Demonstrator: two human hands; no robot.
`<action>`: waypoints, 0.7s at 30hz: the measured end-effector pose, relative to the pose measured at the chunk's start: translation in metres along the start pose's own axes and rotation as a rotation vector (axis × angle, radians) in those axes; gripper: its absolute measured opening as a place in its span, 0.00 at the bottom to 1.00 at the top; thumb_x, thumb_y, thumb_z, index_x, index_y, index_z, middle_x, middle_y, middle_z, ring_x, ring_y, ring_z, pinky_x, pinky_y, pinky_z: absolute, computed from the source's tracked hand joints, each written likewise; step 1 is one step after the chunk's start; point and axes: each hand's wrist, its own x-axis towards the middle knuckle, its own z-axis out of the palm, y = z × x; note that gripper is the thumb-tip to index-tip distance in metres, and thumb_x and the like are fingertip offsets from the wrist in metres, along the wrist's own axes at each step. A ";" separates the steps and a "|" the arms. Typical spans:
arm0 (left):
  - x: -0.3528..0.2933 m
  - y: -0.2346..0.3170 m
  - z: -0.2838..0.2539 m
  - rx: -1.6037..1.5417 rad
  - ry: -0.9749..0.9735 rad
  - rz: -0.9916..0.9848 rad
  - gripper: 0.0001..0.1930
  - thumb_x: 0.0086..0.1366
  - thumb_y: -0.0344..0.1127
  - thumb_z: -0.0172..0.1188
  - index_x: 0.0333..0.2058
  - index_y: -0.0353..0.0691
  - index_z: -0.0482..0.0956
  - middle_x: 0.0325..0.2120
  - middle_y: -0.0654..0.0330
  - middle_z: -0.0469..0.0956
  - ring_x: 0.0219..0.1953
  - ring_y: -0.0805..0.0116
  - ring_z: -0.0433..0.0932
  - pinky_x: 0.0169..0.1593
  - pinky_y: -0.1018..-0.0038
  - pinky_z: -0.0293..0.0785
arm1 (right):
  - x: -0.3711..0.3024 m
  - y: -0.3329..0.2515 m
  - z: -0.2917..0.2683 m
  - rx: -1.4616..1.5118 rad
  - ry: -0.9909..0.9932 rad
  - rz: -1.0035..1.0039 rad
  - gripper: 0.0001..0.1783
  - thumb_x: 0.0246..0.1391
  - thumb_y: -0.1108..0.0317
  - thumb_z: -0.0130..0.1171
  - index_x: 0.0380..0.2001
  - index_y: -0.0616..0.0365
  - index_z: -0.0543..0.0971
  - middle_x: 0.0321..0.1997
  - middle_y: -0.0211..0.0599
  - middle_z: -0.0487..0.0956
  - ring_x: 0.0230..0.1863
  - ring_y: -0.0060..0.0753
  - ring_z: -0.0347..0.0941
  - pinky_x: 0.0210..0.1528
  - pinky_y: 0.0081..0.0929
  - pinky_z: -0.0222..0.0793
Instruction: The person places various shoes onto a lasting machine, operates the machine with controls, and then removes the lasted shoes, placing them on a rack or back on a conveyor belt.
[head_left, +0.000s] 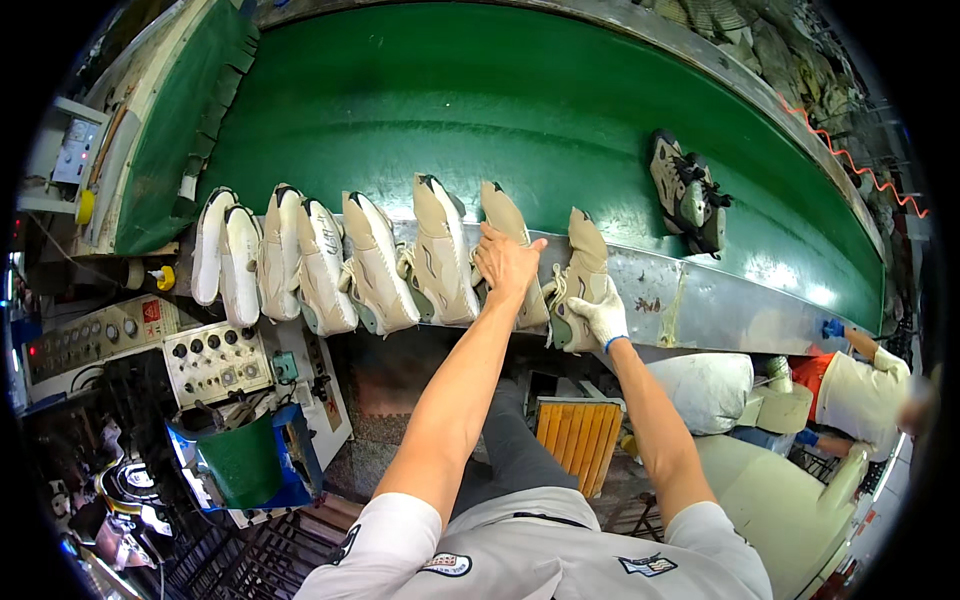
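My bare left hand (507,265) grips a beige shoe upper (503,208) from above, with the thumb out along its right side. My right hand (603,318), in a white knit glove, holds the heel part of the rightmost beige shoe upper (586,245); some of its fingers are hidden. To the left, several more beige shoes (437,245) stand in a slanting row, toes pointing away from me. They rest across the metal ledge (640,270). One shoe in the row (322,262) carries handwriting.
Behind the row runs a green conveyor belt (470,90). A pair of dark-and-beige shoes (690,190) lies on it at the right. Control panels with knobs (217,362) and a green bin (240,460) stand lower left. White wrapped bundles (705,390) and a co-worker (850,400) are at right.
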 end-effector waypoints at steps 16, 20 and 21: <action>-0.211 -0.134 -0.340 -0.866 0.076 0.067 0.34 0.53 0.42 0.77 0.54 0.27 0.78 0.47 0.53 0.84 0.48 0.65 0.81 0.55 0.68 0.76 | -0.067 -0.101 -0.017 0.277 -0.766 0.165 0.29 0.52 0.67 0.70 0.56 0.69 0.76 0.48 0.40 0.84 0.44 0.36 0.81 0.48 0.36 0.79; -0.336 -0.239 -0.437 -0.758 0.498 -0.162 0.35 0.47 0.51 0.78 0.46 0.26 0.83 0.41 0.48 0.86 0.44 0.63 0.84 0.50 0.69 0.77 | -0.145 -0.192 0.116 0.229 -1.145 -0.201 0.53 0.41 0.61 0.84 0.67 0.66 0.67 0.47 0.39 0.83 0.39 0.35 0.82 0.42 0.35 0.81; -0.381 -0.262 -0.453 -0.803 0.640 -0.233 0.30 0.48 0.47 0.78 0.42 0.26 0.85 0.39 0.49 0.87 0.41 0.62 0.85 0.48 0.68 0.78 | -0.177 -0.221 0.147 0.121 -1.268 -0.212 0.51 0.41 0.60 0.84 0.66 0.66 0.68 0.48 0.37 0.83 0.40 0.33 0.82 0.43 0.33 0.81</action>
